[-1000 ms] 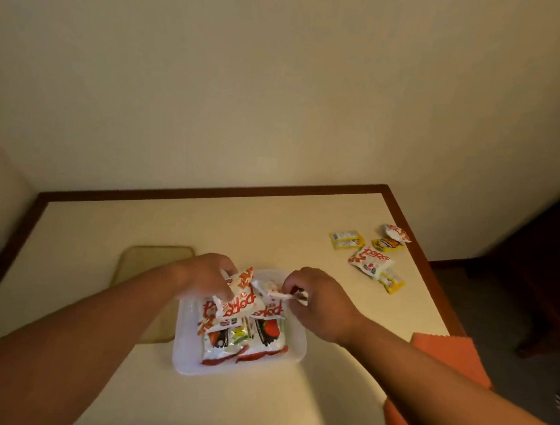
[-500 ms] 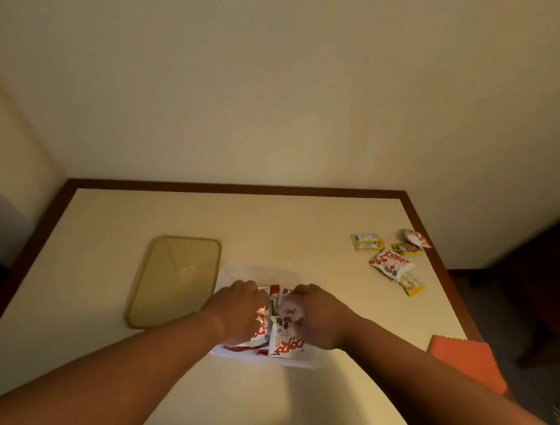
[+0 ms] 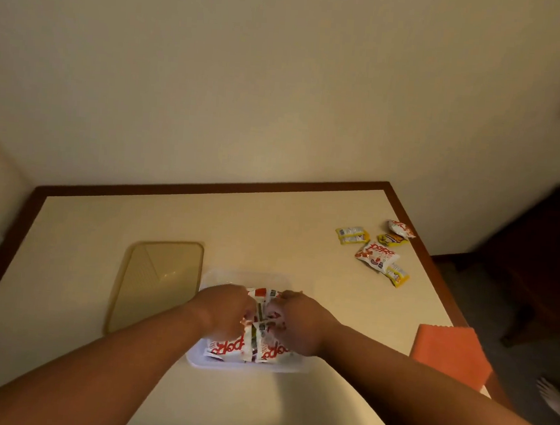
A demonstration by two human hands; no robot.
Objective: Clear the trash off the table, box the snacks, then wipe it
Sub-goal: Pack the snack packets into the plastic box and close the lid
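snack packets (image 3: 244, 348): a bunch of white-and-red ones, packed in the box, standing on edge more or less, with both hands right on top of them
box (image 3: 246, 366): clear plastic tub, sits near the front edge of the counter, about the middle
left hand (image 3: 227, 308): down in the box from the left, grip curled tight onto the tops of the packets
right hand (image 3: 300, 324): same deal from the right, grip curled onto the packets, knuckles nearly touching the other hand
lid (image 3: 157, 286): see-through amber one, lying flat just left of the box, its right edge right by the box wall
loose packets (image 3: 377, 255): little pile of yellow and white-red ones, well apart from the box, near the far right edge
cloth (image 3: 448, 354): orange, folded, hanging over the right edge of the counter
counter (image 3: 270, 231): cream top with a dark wood border, pushed up against a plain wall
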